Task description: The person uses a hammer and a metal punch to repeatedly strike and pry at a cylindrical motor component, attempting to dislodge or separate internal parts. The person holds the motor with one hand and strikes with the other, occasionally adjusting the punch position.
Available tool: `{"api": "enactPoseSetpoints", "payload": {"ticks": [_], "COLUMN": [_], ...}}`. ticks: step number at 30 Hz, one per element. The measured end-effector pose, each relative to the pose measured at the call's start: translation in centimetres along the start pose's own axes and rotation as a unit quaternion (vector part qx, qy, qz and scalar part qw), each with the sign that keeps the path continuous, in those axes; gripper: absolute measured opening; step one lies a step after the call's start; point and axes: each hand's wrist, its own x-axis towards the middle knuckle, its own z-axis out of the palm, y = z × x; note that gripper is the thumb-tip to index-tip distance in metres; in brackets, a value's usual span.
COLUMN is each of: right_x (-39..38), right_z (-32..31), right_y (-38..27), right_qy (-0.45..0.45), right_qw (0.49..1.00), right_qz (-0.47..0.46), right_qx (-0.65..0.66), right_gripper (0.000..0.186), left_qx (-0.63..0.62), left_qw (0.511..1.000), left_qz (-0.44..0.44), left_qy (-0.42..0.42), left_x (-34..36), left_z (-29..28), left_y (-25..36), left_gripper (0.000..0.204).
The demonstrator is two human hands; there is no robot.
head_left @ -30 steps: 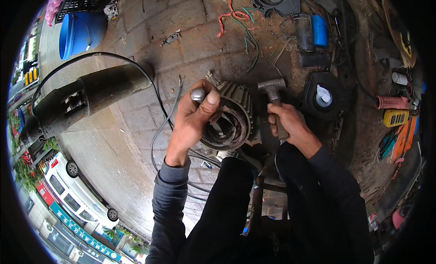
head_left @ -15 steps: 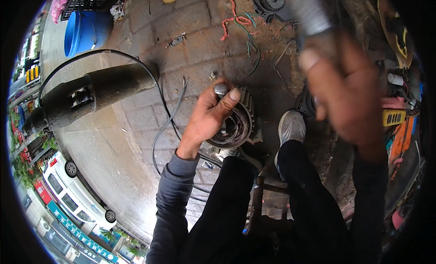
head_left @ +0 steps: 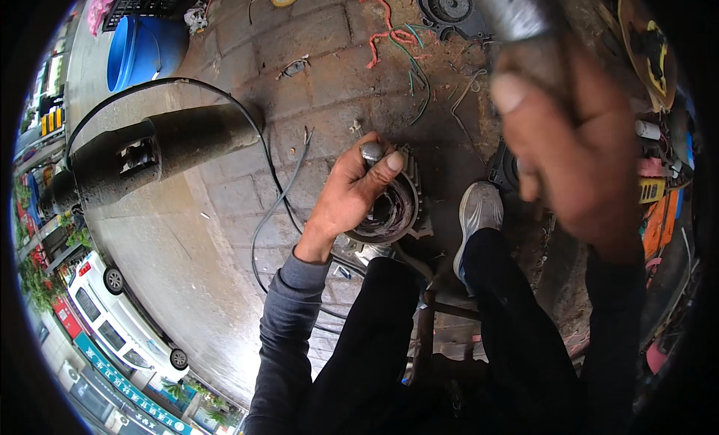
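My left hand (head_left: 350,188) is closed around a short metal rod (head_left: 371,151), its rounded bare end showing between thumb and fingers. That rod stands at the rim of a round, finned motor housing (head_left: 408,219), whose dark inside is partly covered by the hand. Its lower end is hidden, so I cannot tell whether it is a chisel or a punch. Raised close to the camera at the upper right, my right hand (head_left: 565,143) grips a hammer (head_left: 517,14). Motion blurs this hand, and the hammer's worn grey metal head runs up to the top edge.
A black cable (head_left: 262,135) loops past a dark metal tube (head_left: 202,135) on the left. Red and green wires (head_left: 393,37) lie on the paving beyond the housing, near a dark round motor cover (head_left: 451,4). Tools crowd the right side. A blue bucket (head_left: 142,55) stands far left.
My right hand and the hammer remain raised, with only a slight shift. My left hand still holds the rod against the housing, and the whole view has moved a little.
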Motion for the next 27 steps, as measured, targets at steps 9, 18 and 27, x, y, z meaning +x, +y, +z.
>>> {"api": "enactPoseSetpoints", "payload": {"ticks": [9,18,27], "right_x": [-1.1,-1.3,-2.4], "right_z": [-0.7,2.4,-0.6], "right_y": [2.0,2.0,-0.7], "right_qy": [-0.18,-0.217,0.019], "right_qw": [0.97,0.944,0.97], "right_qz": [0.163,0.217,0.208], "right_qx": [0.031,-0.118,0.125], "right_gripper": [0.018,0.019,0.015], "left_qx": [0.044,0.036,0.055], "left_qw": [0.999,0.999,0.998], "left_qz": [0.02,-0.039,0.014], "left_qy": [0.005,0.003,0.0], "left_x": [-0.1,-0.3,0.1], "left_z": [0.6,0.6,0.6], "left_y": [0.1,0.2,0.0], "left_gripper": [0.028,0.031,0.027]}}
